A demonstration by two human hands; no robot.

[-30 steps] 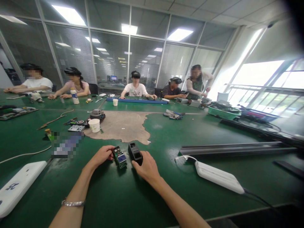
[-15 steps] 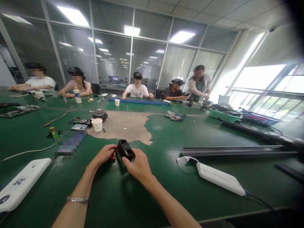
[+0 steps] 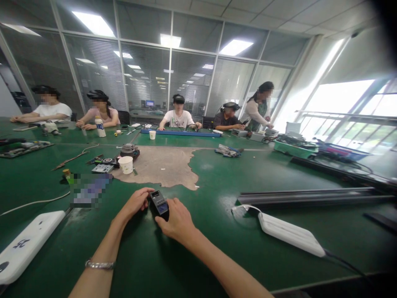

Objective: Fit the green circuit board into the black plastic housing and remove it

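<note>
Black casing (image 3: 157, 199) is slanting lengthwise far-left to near-right, screen (image 3: 163, 208) nearest! Right hand (image 3: 176, 219) is gripping it; left hand (image 3: 138, 203) is touching, grip unclear.

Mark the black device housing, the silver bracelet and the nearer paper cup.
Black device housing (image 3: 159, 201), head view: upper face.
Silver bracelet (image 3: 99, 265), head view: band's middle.
Nearer paper cup (image 3: 126, 167), head view: outer wall.

Casing (image 3: 156, 198) is blk, tabletop (image 3: 155, 265) grn (cup (image 3: 125, 165) wht).
</note>
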